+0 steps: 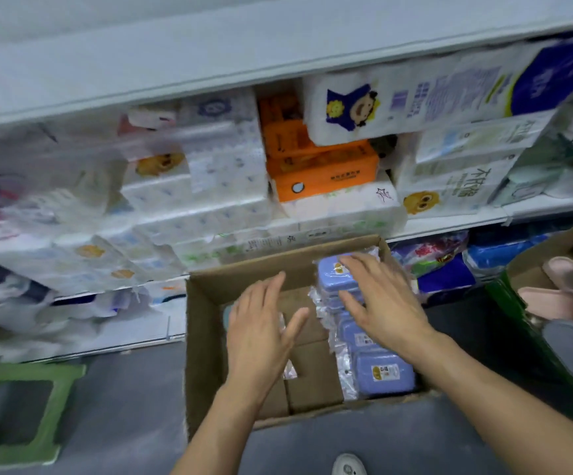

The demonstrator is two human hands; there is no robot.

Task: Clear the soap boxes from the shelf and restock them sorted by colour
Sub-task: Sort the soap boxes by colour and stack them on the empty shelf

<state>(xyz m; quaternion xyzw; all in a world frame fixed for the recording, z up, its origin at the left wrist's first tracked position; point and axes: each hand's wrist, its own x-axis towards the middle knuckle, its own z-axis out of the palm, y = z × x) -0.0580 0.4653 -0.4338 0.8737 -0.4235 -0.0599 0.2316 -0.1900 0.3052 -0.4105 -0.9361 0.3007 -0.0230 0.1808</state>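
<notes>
- Blue soap boxes (382, 373) are stacked along the cardboard carton's (203, 323) right wall.
- The right hand (386, 305) is laid on them, fingers spread.
- The left hand (261, 332) is held over the carton's middle, fingers spread, empty.

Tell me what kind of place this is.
Most likely a shop aisle or its stockroom. Shelves are packed with wrapped tissue packs, a cardboard box of blue soap boxes sits on the floor, and another box holds pink slippers.

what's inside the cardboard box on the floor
Blue soap boxes in clear wrap line the cardboard box along its right side. The left hand covers something pale blue.
</notes>
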